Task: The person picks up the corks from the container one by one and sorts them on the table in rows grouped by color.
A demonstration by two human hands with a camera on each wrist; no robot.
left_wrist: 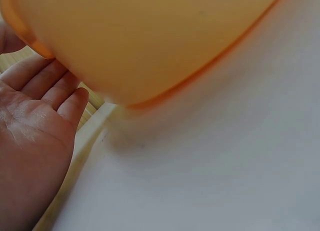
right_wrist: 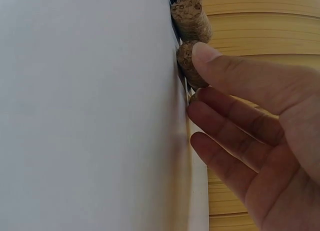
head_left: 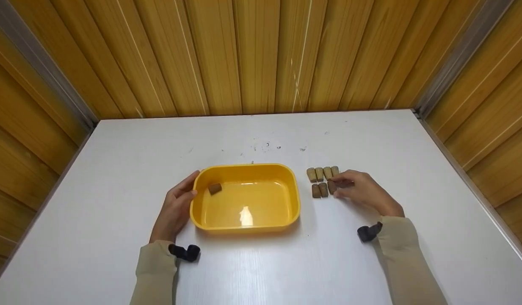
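My left hand [head_left: 176, 207] holds the left side of a yellow plastic tub [head_left: 248, 230], thumb at the rim and fingers along the outer wall. The left wrist view shows the fingers [left_wrist: 47, 81] against the tub. A brown cork stopper [head_left: 215, 189] lies inside, near the tub's left wall. To the right of the tub, my right hand [head_left: 366, 192] pinches a dark brown cork [right_wrist: 188, 66] between thumb and fingers, at the end of a short row. Two more brown corks [head_left: 319, 190] stand beside it. Several lighter corks [head_left: 319, 174] line up just behind them.
The white table [head_left: 252, 271] carries everything, with small dark marks [head_left: 268, 146] behind the tub. Wood-look panel walls [head_left: 256, 59] rise at its back and sides. A black camera strap [head_left: 184, 253] circles each wrist over a beige sleeve [head_left: 157, 271].
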